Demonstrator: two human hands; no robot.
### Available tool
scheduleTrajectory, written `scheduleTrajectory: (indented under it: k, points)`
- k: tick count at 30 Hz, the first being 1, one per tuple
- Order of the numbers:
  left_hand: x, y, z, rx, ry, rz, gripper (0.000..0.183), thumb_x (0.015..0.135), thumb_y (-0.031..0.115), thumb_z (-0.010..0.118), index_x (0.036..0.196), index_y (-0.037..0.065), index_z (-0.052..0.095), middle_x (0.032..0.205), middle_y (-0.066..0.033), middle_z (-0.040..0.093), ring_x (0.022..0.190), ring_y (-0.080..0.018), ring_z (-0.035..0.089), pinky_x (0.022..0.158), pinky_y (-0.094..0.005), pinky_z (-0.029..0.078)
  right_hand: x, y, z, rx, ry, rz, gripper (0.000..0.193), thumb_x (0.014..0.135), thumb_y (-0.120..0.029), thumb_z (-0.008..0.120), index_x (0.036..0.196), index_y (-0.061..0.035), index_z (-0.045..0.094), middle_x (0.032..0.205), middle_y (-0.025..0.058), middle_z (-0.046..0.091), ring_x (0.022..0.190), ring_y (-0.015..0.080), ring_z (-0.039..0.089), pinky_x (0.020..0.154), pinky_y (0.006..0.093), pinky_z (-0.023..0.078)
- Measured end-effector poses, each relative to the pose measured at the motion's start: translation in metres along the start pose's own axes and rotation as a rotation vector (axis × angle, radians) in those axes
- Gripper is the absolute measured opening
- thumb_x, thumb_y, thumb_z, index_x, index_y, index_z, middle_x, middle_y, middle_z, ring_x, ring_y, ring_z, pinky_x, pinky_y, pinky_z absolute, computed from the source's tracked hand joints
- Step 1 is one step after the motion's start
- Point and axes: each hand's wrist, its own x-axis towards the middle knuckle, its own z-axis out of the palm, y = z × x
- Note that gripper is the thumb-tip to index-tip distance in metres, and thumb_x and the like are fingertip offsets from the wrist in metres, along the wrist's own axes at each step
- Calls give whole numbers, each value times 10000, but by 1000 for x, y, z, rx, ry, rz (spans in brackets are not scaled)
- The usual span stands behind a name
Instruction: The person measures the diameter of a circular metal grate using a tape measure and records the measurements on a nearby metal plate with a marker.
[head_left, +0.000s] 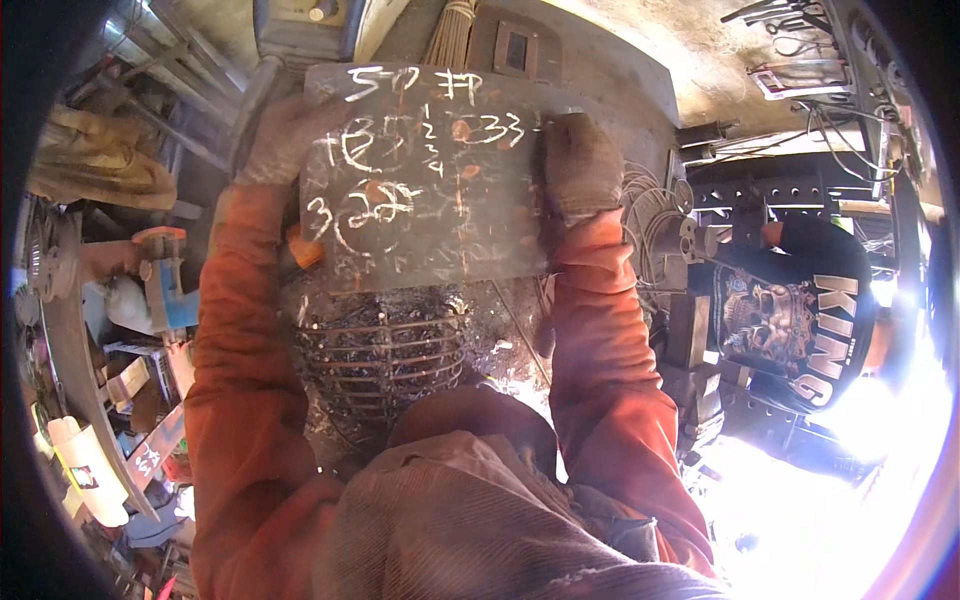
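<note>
A dark, flat rectangular plate, which looks like metal, is held up in front of me. White chalk marks and a few rusty orange spots cover its face. My left hand, in a dirty work glove and slightly blurred, grips the plate's left edge. The right edge is held by my gloved right hand, fingers curled round it and partly hidden. Below the plate stands a round basket of metal bars, with small shiny scraps around it.
To the right a person in a black printed shirt is close by. Coiled wire hangs between us. Tongs and other hand tools are at the upper right. Cluttered shelving lines the left, and a straw broom stands behind the plate.
</note>
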Motion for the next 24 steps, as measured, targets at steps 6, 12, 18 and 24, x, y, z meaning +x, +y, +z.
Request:
scheduleTrajectory:
  k: [6, 12, 18, 24]
  points:
    - [0, 1, -1, -76, -23, -60, 456, 951, 333, 758, 1213, -40, 738, 1089, -84, 759, 968, -166, 693, 877, -307, 537, -1, 6, -8, 421, 127, 138, 228, 989, -267, 620, 1112, -98, 711, 1049, 212, 726, 1014, 441, 687, 874, 522, 534]
    - [-4, 12, 9, -164, 10, 12, 450, 953, 328, 755, 1210, -41, 736, 1085, -85, 757, 950, -163, 696, 862, -310, 548, 4, 14, 1, 445, 150, 280, 253, 978, -278, 648, 1124, -83, 715, 1051, 216, 731, 1028, 435, 695, 880, 504, 538]
    - [-2, 6, 2, -132, -16, -38, 447, 963, 300, 744, 1238, -51, 718, 1125, -89, 749, 978, -164, 695, 874, -305, 543, 8, 22, 1, 588, 87, 317, 262, 968, -276, 670, 1115, -67, 731, 1078, 224, 732, 1018, 436, 705, 879, 483, 547]
    - [-13, 23, 12, -125, 25, -93, 421, 954, 282, 750, 1208, -54, 733, 1077, -85, 757, 956, -171, 700, 868, -308, 541, 9, 19, 5, 558, 114, 242, 257, 968, -266, 668, 1097, -55, 737, 1070, 220, 737, 1019, 425, 706, 896, 463, 548]
